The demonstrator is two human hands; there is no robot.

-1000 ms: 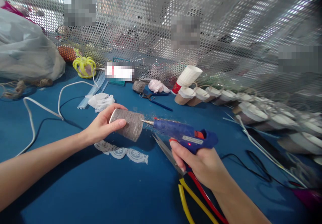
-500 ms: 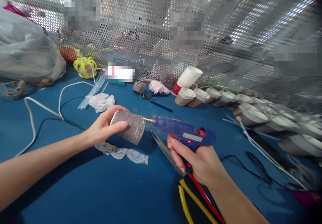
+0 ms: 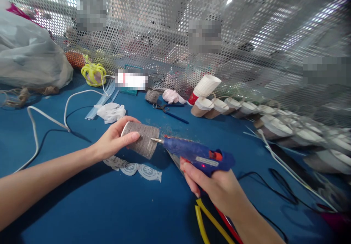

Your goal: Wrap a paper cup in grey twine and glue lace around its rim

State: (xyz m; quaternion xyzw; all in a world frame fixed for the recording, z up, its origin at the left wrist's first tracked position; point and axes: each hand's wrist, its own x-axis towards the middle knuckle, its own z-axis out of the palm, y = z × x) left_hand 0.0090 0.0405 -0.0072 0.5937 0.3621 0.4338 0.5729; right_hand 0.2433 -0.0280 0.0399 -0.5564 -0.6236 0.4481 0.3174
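My left hand (image 3: 117, 136) grips a paper cup (image 3: 145, 141) wrapped in grey-brown twine, tipped on its side with its white rim toward my palm. In my right hand (image 3: 211, 182) is a blue hot glue gun (image 3: 194, 152) with a small red light on it. Its metal nozzle points left, at the twine-covered side of the cup; whether it touches cannot be told. Below the cup a strip of white lace (image 3: 131, 168) lies on the blue table (image 3: 123, 211). Scissors or shears with red and yellow handles (image 3: 211, 220) lie under my right hand, partly hidden.
Twine-wrapped cups (image 3: 244, 109) stand in rows on the right. Behind are stacked white paper cups (image 3: 207, 85), pliers (image 3: 172, 114), a twine ball (image 3: 152, 96) and pink ribbon (image 3: 171, 96). White fabric (image 3: 111, 111), glue sticks (image 3: 102, 99) and a white cable (image 3: 34, 127) lie left. A perforated screen (image 3: 164, 35) rises behind.
The glue gun has moved slightly left and down, its nozzle going from near the cup's upper end edge to over its side. My left hand and the cup have hardly moved.
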